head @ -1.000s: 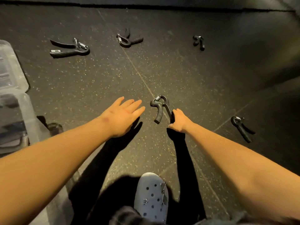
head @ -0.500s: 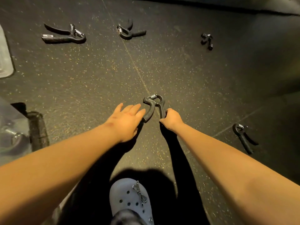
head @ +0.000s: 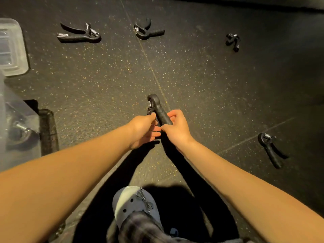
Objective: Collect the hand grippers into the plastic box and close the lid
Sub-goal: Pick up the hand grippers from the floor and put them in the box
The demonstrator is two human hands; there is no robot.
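Observation:
A black hand gripper (head: 158, 109) with a metal spring is lifted off the dark floor in the middle of the view. My left hand (head: 144, 129) and my right hand (head: 177, 128) both hold it, fingers curled round its handles. Several more hand grippers lie on the floor: a large one (head: 78, 35) at the far left, one (head: 148, 31) in the far middle, a small one (head: 233, 41) at the far right, and one (head: 270, 149) to my right. The clear plastic box (head: 15, 137) stands at the left edge with metal-and-black items inside.
The clear lid (head: 12, 48) lies on the floor beyond the box. A black handle (head: 48, 130) sticks out beside the box. My grey clog shoe (head: 135, 204) is directly below my hands. The floor is dark speckled rubber with seams.
My right hand has raised the middle gripper off the floor and turned it on edge. My left hand, open above the floor before, now holds it too.

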